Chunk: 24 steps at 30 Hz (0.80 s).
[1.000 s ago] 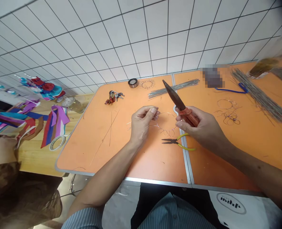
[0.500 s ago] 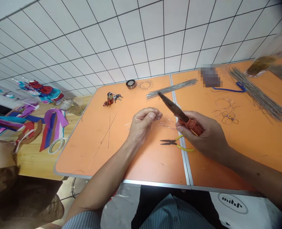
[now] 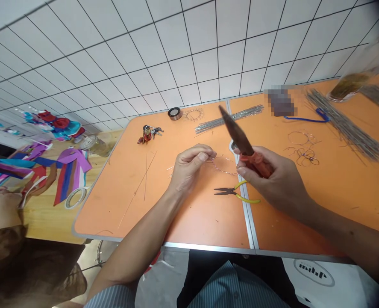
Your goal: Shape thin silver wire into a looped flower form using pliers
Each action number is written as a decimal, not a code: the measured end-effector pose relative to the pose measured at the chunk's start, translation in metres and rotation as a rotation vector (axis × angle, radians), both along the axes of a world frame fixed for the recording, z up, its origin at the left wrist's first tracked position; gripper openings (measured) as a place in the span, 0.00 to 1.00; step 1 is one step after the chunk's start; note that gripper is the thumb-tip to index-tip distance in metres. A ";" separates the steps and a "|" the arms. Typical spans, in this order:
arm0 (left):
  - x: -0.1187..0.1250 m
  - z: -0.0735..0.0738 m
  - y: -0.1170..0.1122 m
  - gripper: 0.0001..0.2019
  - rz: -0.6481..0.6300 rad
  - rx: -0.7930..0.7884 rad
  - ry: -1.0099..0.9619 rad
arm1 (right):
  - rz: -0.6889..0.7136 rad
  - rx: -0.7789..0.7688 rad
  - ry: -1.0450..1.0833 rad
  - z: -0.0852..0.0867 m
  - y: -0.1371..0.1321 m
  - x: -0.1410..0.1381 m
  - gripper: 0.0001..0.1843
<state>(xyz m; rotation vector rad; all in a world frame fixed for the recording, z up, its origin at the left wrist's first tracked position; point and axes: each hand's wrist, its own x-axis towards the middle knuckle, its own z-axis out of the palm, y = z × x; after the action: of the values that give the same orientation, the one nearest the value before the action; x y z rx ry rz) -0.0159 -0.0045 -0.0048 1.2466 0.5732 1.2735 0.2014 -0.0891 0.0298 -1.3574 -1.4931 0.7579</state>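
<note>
My left hand [image 3: 192,164] pinches a thin twisted copper-coloured wire [image 3: 223,171] above the orange table. The wire bows across to the fingers of my right hand [image 3: 272,175]. That hand is wrapped round the red handles of a pair of pliers [image 3: 237,132], whose dark jaws point up and away, apart from the wire. Whether my right fingertips also grip the wire end, I cannot tell. Just below my hands lies a second pair of pliers [image 3: 229,191] with yellow handles, its jaws spread. Loose straight wires [image 3: 141,184] lie left of my left hand.
Behind are a tape roll [image 3: 174,113], keys [image 3: 149,133], a wire ring [image 3: 193,114] and a wire bundle [image 3: 230,119]. A thicker wire bundle [image 3: 349,128], bent wire shapes [image 3: 306,156] and a cup [image 3: 345,87] stand right. At left, a co-worker's hand [image 3: 5,201] is near ribbons [image 3: 70,171].
The red-handled pliers have tilted more upright in my right hand, their tip moving up and slightly right. My left hand keeps its pinch on the wire. The view has shifted slightly.
</note>
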 end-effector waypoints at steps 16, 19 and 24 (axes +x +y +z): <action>0.001 0.013 -0.004 0.26 -0.187 -0.463 0.017 | -0.032 -0.140 0.263 -0.003 0.012 0.004 0.13; 0.000 0.013 -0.002 0.25 -0.242 -0.513 0.005 | -0.035 -0.140 0.255 -0.004 0.015 0.006 0.16; -0.004 0.008 0.000 0.26 -0.353 -0.534 0.015 | -0.030 -0.133 0.262 -0.005 0.017 0.008 0.16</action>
<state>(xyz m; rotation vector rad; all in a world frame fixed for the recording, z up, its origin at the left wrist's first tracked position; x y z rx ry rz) -0.0202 -0.0045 0.0036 0.8596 0.6210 0.7480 0.2094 -0.0722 0.0245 -1.3179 -1.2320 0.9898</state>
